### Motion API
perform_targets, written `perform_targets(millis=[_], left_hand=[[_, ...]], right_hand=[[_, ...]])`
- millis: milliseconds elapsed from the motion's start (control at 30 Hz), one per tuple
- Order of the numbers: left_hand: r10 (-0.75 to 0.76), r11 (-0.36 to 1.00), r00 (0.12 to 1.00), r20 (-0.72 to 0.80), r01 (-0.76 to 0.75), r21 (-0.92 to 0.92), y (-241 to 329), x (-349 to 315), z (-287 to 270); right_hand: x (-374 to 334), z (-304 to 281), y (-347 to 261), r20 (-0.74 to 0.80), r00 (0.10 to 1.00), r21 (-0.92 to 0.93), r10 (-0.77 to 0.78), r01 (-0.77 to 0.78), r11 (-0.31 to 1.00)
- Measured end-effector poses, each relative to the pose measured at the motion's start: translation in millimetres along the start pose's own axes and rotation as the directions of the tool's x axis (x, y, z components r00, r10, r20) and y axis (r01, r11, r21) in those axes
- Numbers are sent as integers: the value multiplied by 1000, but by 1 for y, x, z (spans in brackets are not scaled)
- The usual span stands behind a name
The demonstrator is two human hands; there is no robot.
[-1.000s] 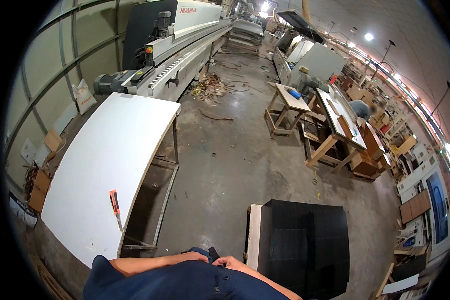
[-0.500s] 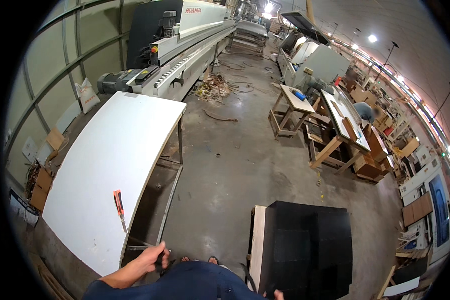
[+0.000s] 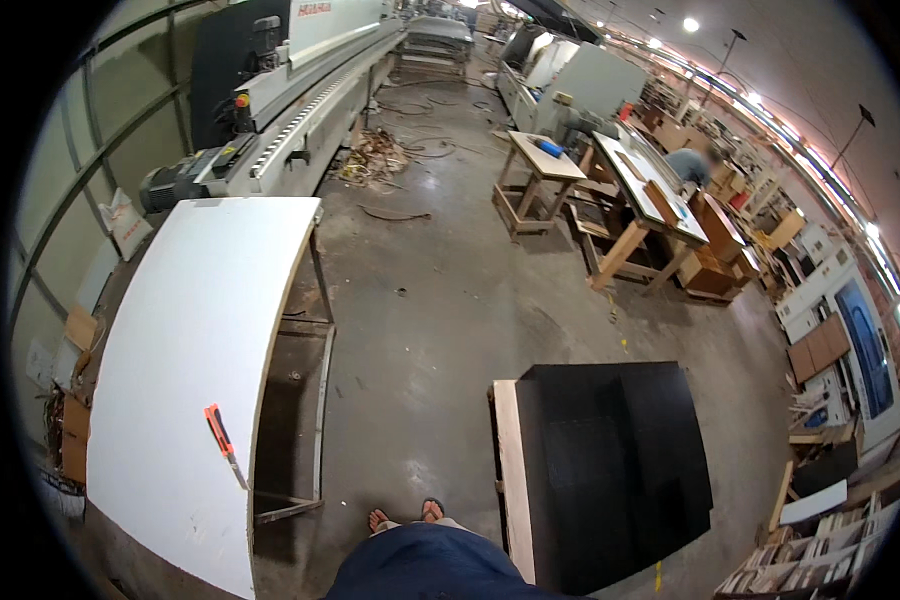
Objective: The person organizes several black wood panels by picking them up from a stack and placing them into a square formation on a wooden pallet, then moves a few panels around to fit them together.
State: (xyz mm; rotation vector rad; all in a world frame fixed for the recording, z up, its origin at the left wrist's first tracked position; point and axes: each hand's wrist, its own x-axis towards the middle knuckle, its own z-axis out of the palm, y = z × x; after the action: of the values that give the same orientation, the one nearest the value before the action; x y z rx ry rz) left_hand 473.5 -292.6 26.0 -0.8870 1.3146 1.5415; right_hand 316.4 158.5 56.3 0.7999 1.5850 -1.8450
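Observation:
Neither of my hands shows in the head view at this moment. Below me are my dark blue top (image 3: 425, 562) and my sandalled feet (image 3: 432, 510) on the floor. To my left, a utility knife (image 3: 220, 435) with an orange and black handle lies on a white-topped table (image 3: 190, 330), its blade pointing toward the table's near right edge. On my right stands a stack of black panels (image 3: 610, 470), with a pale wooden side (image 3: 511, 470) facing me.
A long grey machine (image 3: 310, 120) runs away at the far left, with a pile of scraps (image 3: 373, 157) beside it. Further right stand a small wooden table (image 3: 545, 160) and a longer workbench (image 3: 650, 190). A person (image 3: 688, 165) bends over behind that bench.
My left hand and the fingers of my right hand have gone out of the lower edge. The view has shifted; my feet now show more fully.

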Motion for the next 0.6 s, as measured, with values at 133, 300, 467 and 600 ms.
perform_targets(millis=[133,300,467,600], left_hand=[[5,996,1000,20,-7,91,10,3,-4],[21,984,999,42,-28,174,23,5,-6],[17,972,999,43,-26,233,27,2,-8],[15,962,999,40,-26,270,32,4,-11]], right_hand=[[2,-6,13,9,1000,-159,-3,4,987],[7,-15,24,16,1000,-342,-11,16,939],[11,-24,38,25,1000,-494,17,-3,870],[19,-28,46,38,998,-584,43,-12,811]])
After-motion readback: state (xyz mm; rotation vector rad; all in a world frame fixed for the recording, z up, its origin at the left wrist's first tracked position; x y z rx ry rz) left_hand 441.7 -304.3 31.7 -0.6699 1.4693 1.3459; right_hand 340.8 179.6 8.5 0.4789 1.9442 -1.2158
